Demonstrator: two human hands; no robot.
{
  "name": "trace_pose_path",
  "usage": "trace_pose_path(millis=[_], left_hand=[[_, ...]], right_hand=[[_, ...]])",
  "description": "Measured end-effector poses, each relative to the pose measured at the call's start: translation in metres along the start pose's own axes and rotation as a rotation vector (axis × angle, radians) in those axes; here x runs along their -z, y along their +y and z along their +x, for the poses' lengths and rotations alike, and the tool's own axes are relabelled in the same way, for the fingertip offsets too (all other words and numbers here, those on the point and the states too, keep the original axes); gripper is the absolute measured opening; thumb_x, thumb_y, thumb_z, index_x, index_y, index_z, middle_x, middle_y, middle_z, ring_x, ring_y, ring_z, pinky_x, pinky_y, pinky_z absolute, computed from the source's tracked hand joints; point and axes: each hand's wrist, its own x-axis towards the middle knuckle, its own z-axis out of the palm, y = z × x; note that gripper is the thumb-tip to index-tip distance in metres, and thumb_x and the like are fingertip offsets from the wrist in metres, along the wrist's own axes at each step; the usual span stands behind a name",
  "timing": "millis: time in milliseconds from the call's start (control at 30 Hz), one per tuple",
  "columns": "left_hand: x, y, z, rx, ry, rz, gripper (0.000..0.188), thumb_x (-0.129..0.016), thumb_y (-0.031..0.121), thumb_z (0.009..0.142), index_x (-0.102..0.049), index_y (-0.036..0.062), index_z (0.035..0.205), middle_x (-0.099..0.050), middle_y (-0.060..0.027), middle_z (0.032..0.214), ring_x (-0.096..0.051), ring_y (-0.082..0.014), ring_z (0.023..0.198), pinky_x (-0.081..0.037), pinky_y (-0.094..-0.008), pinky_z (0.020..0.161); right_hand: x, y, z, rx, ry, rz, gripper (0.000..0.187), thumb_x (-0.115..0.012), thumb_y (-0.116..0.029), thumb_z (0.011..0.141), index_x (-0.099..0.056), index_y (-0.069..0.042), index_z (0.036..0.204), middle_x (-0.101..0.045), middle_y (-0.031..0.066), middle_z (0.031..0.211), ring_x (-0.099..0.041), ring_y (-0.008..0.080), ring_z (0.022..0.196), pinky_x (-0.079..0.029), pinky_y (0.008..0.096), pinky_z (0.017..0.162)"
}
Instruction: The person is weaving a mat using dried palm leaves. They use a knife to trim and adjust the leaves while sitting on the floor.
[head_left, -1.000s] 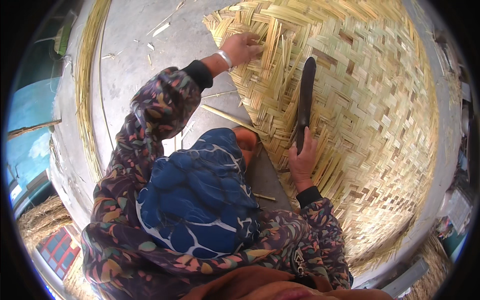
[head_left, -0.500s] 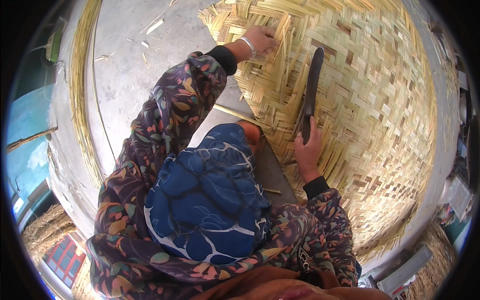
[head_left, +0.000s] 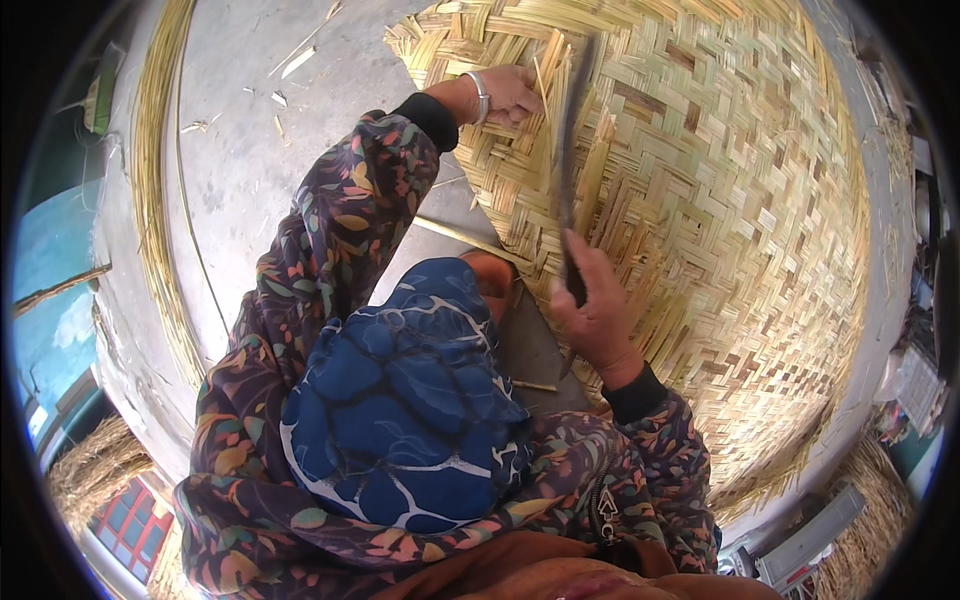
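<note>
Right hand (head_left: 600,310) grips bar (head_left: 565,150) by its near end, apparently for reach, mat (head_left: 740,250) lying beneath and rightward; left hand (head_left: 507,95), ahead-left of that grip, at strips (head_left: 549,62), presumably steadying them, pinch unclear.

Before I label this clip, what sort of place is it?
Probably a weaving workspace: a large woven mat lies on the grey floor, a bundle of long strips to the left.
</note>
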Motion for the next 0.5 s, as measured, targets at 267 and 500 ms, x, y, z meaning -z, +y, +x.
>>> trace_pose_path(millis=[267, 500], left_hand=[[-0.026, 0.007, -0.006, -0.01, 0.253, 0.067, 0.014, -0.065, 0.012, 0.083, -0.056, 0.0052, 0.075, -0.05, -0.0008, 0.054, -0.042, -0.0085, 0.04, -0.03, -0.0237, 0.037], [-0.032, -0.014, 0.004, -0.137, 0.508, 0.002, 0.019, -0.068, 0.013, 0.081, -0.058, 0.0018, 0.069, -0.056, -0.0054, 0.056, -0.05, -0.0134, 0.04, -0.037, -0.026, 0.037]], right_hand=[[-0.026, -0.011, 0.029, -0.156, -0.225, 0.377, 0.05, -0.058, -0.014, 0.083, -0.05, -0.003, 0.131, -0.061, 0.0129, 0.101, -0.059, 0.0203, 0.087, -0.047, 0.0297, 0.078], [0.01, -0.02, 0.056, -0.683, -0.162, 0.686, 0.046, -0.058, -0.015, 0.086, -0.053, -0.003, 0.129, -0.058, 0.0011, 0.078, -0.051, 0.0066, 0.065, -0.043, 0.0202, 0.06]])
